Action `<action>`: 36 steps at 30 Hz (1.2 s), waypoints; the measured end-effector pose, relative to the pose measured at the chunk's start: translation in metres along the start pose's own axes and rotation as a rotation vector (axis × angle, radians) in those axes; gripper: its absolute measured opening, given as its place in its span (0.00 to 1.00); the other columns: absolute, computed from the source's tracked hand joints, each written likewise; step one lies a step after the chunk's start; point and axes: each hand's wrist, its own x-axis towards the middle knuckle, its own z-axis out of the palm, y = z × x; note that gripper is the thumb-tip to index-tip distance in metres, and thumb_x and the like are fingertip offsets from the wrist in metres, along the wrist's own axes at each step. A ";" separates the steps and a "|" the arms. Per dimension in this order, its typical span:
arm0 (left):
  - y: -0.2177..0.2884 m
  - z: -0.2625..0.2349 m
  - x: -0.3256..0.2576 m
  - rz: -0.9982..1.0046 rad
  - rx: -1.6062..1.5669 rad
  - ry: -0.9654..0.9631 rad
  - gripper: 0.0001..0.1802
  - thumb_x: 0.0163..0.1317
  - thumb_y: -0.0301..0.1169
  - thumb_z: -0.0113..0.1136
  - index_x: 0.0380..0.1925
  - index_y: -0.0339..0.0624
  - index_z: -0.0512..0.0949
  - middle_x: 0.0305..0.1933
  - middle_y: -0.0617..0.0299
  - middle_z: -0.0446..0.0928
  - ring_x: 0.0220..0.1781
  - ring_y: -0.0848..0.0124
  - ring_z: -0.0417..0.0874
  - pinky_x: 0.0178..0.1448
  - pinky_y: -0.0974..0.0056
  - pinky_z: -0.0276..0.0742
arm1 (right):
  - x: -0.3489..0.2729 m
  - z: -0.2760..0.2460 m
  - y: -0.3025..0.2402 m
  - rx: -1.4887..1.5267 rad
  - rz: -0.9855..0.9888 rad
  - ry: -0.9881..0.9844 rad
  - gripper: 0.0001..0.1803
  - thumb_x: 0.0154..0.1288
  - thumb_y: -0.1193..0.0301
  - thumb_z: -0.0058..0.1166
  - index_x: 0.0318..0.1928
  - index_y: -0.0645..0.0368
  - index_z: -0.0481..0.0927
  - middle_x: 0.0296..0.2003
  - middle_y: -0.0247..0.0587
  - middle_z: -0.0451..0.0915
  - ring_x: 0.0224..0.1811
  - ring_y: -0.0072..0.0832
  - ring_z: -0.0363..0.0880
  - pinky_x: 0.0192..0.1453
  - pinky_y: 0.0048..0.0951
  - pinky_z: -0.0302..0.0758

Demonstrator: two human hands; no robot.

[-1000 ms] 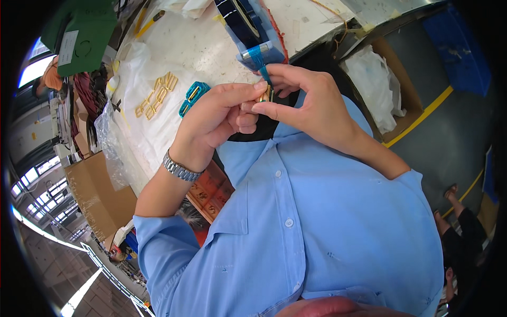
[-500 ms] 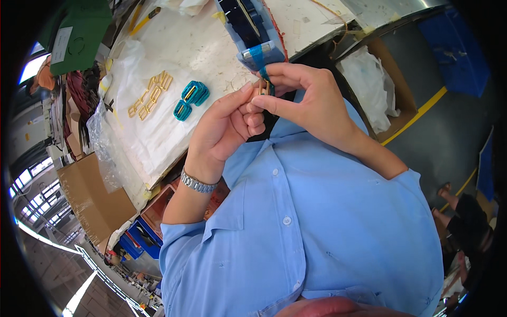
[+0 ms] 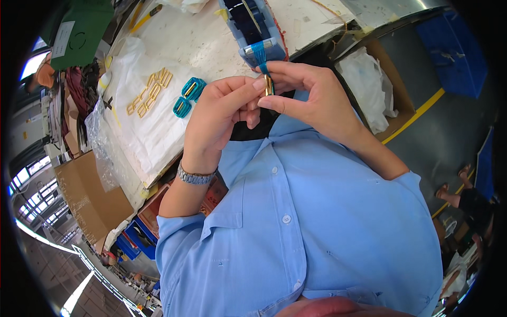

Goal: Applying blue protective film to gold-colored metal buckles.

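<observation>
Gold piece (image 3: 269,86), long axis toward tape dispenser (image 3: 270,31)

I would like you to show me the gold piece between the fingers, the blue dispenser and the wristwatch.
Gold piece (image 3: 269,86), head view: its shiny visible side.
Blue dispenser (image 3: 272,31), head view: its side wall.
Wristwatch (image 3: 196,177), head view: its metal band.

left hand (image 3: 229,103): curled, pinching | right hand (image 3: 314,95): pinching | both close together
</observation>
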 end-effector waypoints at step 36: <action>-0.039 0.035 -0.007 0.670 0.536 0.331 0.06 0.72 0.23 0.73 0.37 0.32 0.86 0.31 0.58 0.87 0.27 0.75 0.87 0.34 0.71 0.79 | 0.008 0.004 0.009 0.075 0.144 0.113 0.26 0.82 0.52 0.65 0.39 0.68 0.91 0.29 0.39 0.91 0.32 0.21 0.91 0.38 0.23 0.84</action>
